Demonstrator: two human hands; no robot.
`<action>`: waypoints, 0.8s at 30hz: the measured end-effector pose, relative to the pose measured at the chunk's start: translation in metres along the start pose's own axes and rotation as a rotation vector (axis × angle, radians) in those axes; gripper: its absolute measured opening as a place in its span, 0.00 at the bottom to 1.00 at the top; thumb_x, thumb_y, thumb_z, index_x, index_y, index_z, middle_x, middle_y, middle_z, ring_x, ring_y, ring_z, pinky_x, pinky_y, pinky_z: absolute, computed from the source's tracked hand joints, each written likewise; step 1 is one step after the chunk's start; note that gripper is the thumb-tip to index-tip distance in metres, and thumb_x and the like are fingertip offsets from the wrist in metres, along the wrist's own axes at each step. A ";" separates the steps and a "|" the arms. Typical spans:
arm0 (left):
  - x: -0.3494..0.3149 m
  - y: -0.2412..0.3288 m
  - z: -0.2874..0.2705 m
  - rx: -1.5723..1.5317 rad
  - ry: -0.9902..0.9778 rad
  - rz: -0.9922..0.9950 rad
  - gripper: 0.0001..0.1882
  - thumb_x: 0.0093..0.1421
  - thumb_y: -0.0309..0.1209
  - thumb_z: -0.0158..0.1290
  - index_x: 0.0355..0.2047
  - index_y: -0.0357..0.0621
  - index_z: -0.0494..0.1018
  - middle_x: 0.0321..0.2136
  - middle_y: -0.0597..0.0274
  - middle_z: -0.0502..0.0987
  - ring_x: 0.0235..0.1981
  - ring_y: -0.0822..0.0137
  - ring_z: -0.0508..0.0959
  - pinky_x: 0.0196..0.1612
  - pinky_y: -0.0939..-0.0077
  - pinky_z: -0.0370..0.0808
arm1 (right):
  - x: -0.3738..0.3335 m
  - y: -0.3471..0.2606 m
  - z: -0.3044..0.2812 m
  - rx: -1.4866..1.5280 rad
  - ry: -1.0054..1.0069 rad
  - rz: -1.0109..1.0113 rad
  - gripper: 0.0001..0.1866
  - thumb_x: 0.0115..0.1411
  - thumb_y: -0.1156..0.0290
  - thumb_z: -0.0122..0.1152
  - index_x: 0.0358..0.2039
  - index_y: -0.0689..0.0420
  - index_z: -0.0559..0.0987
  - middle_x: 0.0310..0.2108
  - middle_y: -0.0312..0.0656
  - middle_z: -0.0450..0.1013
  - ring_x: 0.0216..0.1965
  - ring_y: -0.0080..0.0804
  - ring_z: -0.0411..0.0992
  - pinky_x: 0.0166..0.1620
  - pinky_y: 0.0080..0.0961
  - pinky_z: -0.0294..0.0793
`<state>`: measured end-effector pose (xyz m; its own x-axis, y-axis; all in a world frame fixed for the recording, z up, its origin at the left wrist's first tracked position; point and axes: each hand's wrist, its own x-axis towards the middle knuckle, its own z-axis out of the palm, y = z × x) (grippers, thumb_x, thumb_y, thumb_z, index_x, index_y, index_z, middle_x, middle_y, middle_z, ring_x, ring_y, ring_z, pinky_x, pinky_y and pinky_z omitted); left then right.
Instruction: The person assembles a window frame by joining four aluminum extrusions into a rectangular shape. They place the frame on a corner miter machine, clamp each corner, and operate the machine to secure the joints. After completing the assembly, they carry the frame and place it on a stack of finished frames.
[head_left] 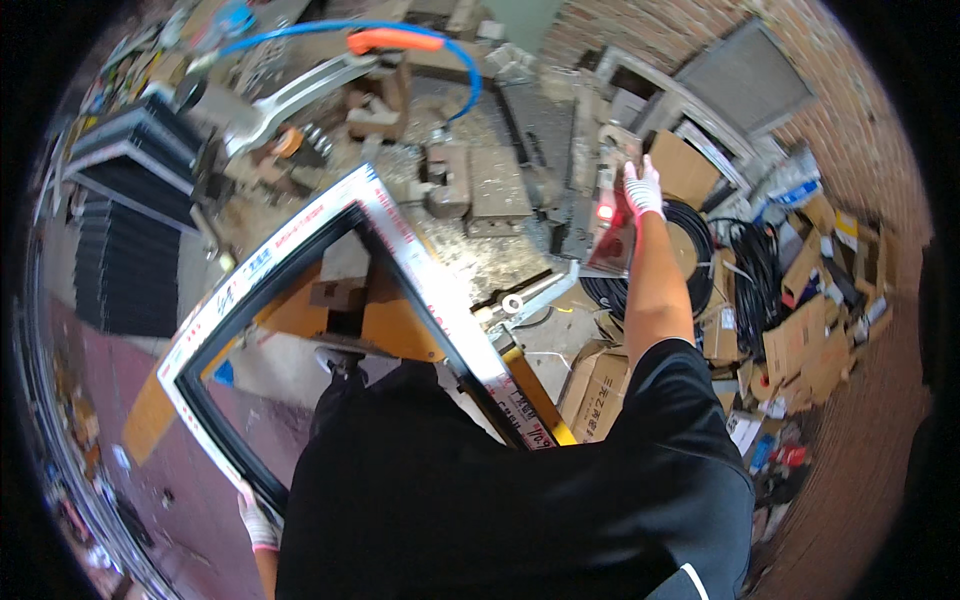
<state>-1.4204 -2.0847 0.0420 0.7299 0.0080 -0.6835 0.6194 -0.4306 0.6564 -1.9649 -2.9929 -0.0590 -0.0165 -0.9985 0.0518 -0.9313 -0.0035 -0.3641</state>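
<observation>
My left hand [257, 518], in a white glove with a pink cuff, grips the lower left side of a window frame [300, 236]. The frame is silver-white under printed protective film, with a black inner edge. It slants in front of my body, and its far corner lies at the metal machine bed [425, 240]. My right hand [643, 190], gloved alike, is stretched out to the right, fingers apart, at a metal box [617, 235] with a glowing red light. Whether its fingers touch the box I cannot tell.
Dark frame pieces [130, 255] are stacked at left. A blue hose [470, 80] with an orange sleeve arches over the worn machine. Black cable coils [700, 235] and cardboard boxes [800, 345] crowd the right, beside a brick wall [870, 120]. A metal lever [540, 295] juts out near the frame.
</observation>
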 end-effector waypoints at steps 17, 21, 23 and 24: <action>0.018 0.008 0.031 0.410 0.229 0.323 0.25 0.66 0.44 0.64 0.52 0.36 0.74 0.40 0.63 0.79 0.37 0.70 0.74 0.44 0.72 0.75 | 0.007 -0.075 -0.032 0.363 0.170 -0.121 0.30 0.73 0.49 0.50 0.59 0.65 0.77 0.66 0.57 0.67 0.66 0.50 0.67 0.70 0.38 0.61; 0.036 -0.006 0.033 0.396 0.266 0.368 0.24 0.65 0.42 0.65 0.52 0.37 0.74 0.38 0.65 0.79 0.35 0.72 0.73 0.41 0.74 0.75 | -0.136 -0.165 -0.067 0.620 0.174 -0.462 0.19 0.71 0.67 0.58 0.58 0.63 0.77 0.59 0.47 0.74 0.60 0.37 0.72 0.66 0.34 0.68; 0.044 -0.017 0.030 0.340 0.225 0.384 0.24 0.65 0.42 0.65 0.51 0.37 0.74 0.36 0.64 0.79 0.35 0.72 0.73 0.41 0.74 0.75 | -0.205 -0.202 -0.089 0.586 -0.025 -0.599 0.18 0.72 0.67 0.57 0.58 0.61 0.78 0.58 0.45 0.76 0.59 0.35 0.73 0.67 0.35 0.68; 0.049 -0.022 0.030 0.265 0.187 0.395 0.24 0.65 0.42 0.65 0.51 0.36 0.74 0.36 0.64 0.79 0.35 0.72 0.74 0.41 0.74 0.74 | -0.237 -0.220 -0.094 0.601 -0.089 -0.668 0.20 0.72 0.65 0.57 0.60 0.60 0.76 0.59 0.46 0.75 0.60 0.37 0.73 0.68 0.35 0.67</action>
<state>-1.4072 -2.1015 -0.0155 0.9479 -0.0507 -0.3144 0.2086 -0.6471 0.7333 -1.7906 -2.7501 0.0965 0.5111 -0.7787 0.3639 -0.3890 -0.5871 -0.7100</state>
